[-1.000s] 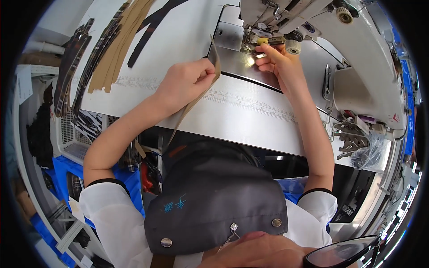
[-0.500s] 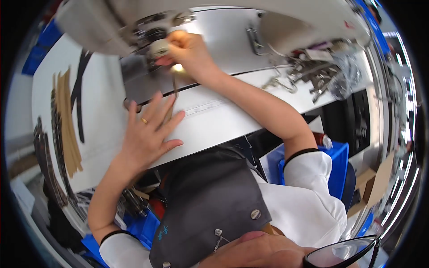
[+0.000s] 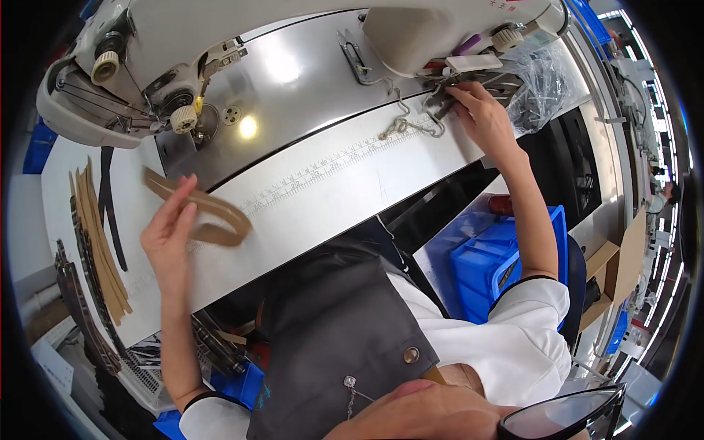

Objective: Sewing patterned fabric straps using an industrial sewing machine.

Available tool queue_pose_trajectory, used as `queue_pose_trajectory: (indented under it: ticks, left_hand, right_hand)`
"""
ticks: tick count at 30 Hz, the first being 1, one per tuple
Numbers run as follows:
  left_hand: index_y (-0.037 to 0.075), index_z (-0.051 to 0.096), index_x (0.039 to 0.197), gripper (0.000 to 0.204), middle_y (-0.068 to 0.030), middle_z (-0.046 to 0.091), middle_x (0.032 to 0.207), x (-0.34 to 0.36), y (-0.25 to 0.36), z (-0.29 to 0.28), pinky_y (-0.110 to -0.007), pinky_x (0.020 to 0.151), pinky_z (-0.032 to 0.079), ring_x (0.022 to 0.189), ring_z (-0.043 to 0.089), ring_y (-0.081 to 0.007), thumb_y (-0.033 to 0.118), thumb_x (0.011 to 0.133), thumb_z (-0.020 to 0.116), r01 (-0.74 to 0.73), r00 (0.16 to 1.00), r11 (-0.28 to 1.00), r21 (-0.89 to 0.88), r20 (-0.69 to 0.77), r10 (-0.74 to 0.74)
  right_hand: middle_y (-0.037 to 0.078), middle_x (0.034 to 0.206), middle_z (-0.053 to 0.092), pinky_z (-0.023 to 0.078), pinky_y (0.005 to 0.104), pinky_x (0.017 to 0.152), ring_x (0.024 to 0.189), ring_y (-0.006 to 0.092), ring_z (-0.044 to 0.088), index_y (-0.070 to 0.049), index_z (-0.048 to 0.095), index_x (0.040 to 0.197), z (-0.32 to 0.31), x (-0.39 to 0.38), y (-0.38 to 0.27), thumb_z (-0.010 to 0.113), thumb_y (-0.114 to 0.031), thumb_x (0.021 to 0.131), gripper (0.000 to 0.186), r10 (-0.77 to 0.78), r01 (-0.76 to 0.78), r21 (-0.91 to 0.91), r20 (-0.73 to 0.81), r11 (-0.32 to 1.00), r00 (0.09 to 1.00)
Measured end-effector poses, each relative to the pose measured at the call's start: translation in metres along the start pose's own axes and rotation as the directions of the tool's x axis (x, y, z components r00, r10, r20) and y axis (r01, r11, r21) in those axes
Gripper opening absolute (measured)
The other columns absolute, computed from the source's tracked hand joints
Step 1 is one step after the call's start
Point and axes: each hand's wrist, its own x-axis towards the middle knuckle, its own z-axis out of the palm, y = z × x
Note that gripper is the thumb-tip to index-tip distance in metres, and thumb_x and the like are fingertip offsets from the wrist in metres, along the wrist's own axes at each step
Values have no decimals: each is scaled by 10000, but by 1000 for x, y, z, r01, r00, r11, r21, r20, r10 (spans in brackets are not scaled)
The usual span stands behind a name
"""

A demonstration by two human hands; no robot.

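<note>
One tan strip (image 3: 224, 207), curled back on itself, pinched in the left hand (image 3: 172, 231) above the white table (image 3: 334, 202).
Upper run slants down rightward past the fingertips, its bend pointing right; left hand nearest, right hand (image 3: 484, 125) well apart at the metal parts (image 3: 506, 86), its hold uncertain, fingertips partly hidden. Half a second earlier: left spread open, right up by the sewing machine (image 3: 198, 29).

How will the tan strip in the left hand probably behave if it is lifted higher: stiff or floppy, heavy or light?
The tan strip is probably flexible, as it curls back in a loop. It may be somewhat springy, since that bend stays open rather than collapsing below the left hand. Looking narrow and thin, it is likely light.
</note>
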Motion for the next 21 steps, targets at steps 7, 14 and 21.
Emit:
queue_pose_trajectory:
  ticks: [7,14,21]
  left_hand:
    - [117,544,1371,547,-153,314,1545,25,0,1,-534,1135,169,1462,175,-388,207,854,699,-230,950,460,857,95,299]
    - [85,474,1413,711,-191,444,1454,-10,65,69,-559,1061,313,1349,407,-393,334,804,745,-573,814,498,651,379,441]
    - [42,638,958,211,-77,637,769,-15,77,84,-369,585,494,679,645,-261,185,826,721,-603,771,698,386,506,387]
  right_hand:
    - [123,975,672,490,322,775,867,228,627,-1,671,1080,6,-9,11,633,-26,871,214,572,-351,731,-67,586,817]
    - [26,750,569,414,432,935,896,229,614,-85,647,986,-33,-16,-134,648,-31,734,258,-461,465,191,-66,864,885]
    - [147,704,629,460,407,548,603,332,593,4,630,861,-34,21,-186,657,-150,885,158,-521,195,832,127,519,844]
